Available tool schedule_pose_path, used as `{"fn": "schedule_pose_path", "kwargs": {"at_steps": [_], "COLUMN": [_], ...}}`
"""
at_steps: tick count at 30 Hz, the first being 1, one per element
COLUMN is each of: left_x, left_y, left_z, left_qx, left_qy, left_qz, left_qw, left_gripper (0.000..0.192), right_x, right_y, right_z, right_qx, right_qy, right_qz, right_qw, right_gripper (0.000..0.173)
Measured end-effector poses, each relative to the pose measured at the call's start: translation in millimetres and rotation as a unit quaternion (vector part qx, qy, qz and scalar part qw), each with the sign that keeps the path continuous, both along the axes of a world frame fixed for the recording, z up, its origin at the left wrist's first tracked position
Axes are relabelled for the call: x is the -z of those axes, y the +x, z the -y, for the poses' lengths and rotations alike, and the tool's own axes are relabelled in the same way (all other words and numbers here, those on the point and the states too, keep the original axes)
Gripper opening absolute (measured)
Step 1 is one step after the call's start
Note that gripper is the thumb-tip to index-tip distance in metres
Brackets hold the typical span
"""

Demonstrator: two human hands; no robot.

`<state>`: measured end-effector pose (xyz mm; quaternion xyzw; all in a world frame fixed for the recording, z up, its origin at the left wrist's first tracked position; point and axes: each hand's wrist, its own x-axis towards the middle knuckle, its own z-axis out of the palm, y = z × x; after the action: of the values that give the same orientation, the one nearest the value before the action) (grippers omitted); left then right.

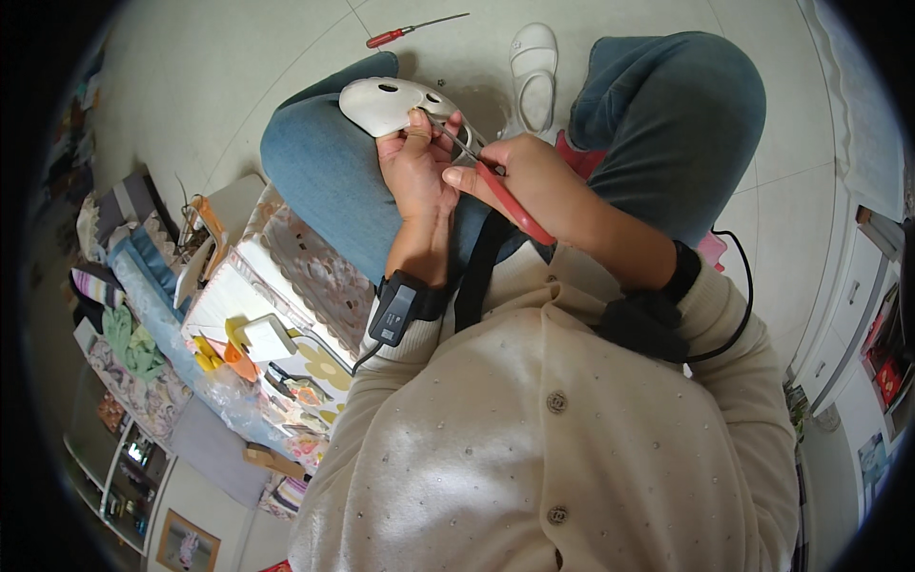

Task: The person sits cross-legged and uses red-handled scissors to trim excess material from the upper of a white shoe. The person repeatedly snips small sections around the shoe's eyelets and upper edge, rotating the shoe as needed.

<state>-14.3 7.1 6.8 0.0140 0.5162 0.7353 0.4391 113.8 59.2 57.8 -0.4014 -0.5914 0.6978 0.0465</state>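
My left hand [422, 168] holds a white perforated clog [386, 107] above my bent left thigh, with the thumb near one of its holes. A pair of red-handled pliers or scissors [511, 204] is in my right hand [532, 179]; its narrow metal jaws reach to a hole beside my left thumb. The exact tip contact is too small to tell. A second white shoe [535, 86], with a small flower-like charm on its strap, stands on the floor between my knees. On the floor beyond lies a screwdriver [387, 38] with a red handle.
A small dark piece [441, 83] lies on the floor near the held clog. At left stands a cloth-covered table [307, 286] crowded with several small items, beside a sofa with fabrics [132, 343]. White drawers [847, 293] are at right. A black cable [749, 286] loops by my right arm.
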Motion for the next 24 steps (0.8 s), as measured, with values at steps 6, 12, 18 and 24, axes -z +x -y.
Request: {"fn": "schedule_pose_path", "kwargs": {"at_steps": [6, 12, 18, 24], "left_x": [0, -7, 0, 8], "left_y": [2, 4, 3, -5], "left_z": [-2, -5, -1, 5], "left_qx": [-0.016, -0.006, 0.002, 0.037], "left_qy": [0.020, -0.008, 0.000, 0.044], "left_qz": [-0.004, -0.017, -0.008, 0.072], "left_qw": [1.000, 1.000, 1.000, 0.996], "left_gripper": [0.011, 0.012, 0.015, 0.015], "right_x": [-2, -22, -13, -13], "right_y": [1, 10, 7, 12], "right_z": [-3, -17, -10, 0], "right_qx": [-0.015, 0.045, 0.015, -0.047], "right_qy": [-0.043, -0.387, -0.227, 0.141], "right_qz": [0.016, -0.041, -0.004, 0.059], "right_qw": [0.999, 0.920, 0.974, 0.987], "right_gripper": [0.050, 0.041, 0.040, 0.040]}}
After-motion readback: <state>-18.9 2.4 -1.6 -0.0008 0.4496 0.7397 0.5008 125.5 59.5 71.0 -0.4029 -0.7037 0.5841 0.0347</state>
